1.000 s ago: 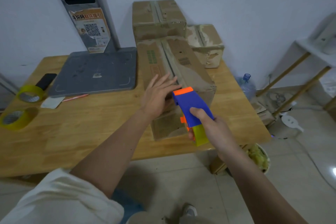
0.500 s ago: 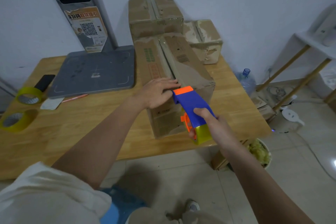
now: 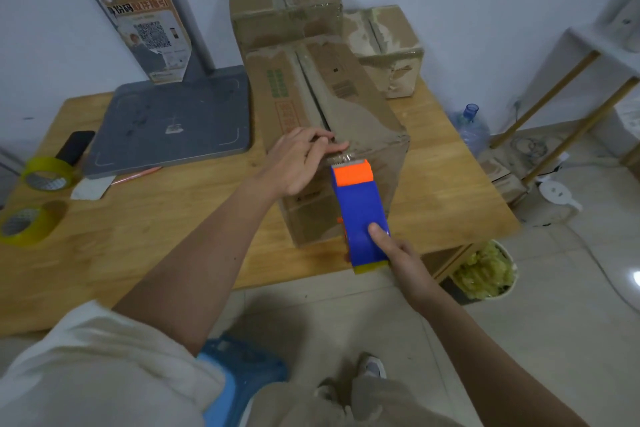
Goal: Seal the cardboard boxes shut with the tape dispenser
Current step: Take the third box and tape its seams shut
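**Tape dispenser set at the near end of the long box**

The right hand (image 3: pixel 398 253) grips the blue tape dispenser (image 3: pixel 362 215) from its near end, index finger laid along the blue back, the other fingers wrapped out of sight underneath. The dispenser's orange head sits against the near face of the long cardboard box (image 3: pixel 329 114), just below the top edge, with a short stretch of clear tape running from it up to that edge. The left hand (image 3: pixel 298 163) lies on the box's near top corner just left of the dispenser's head, fingers bent and pressing down on the tape end where the flap seam meets the edge.

Beyond the left hand the box's centre seam runs away, open and untaped. Past its far end stand two more boxes: a taller box (image 3: pixel 284 0) and, to its right, a smaller box (image 3: pixel 384 42), both already taped. All rest on a wooden table (image 3: pixel 156 218). Left of the left hand lie a grey slab (image 3: pixel 169 121), a black phone (image 3: pixel 74 146) and two yellow tape rolls (image 3: pixel 46 172) (image 3: pixel 29 224). Right of the right hand, on the floor, stands a tub (image 3: pixel 485 270) of crumpled tape.
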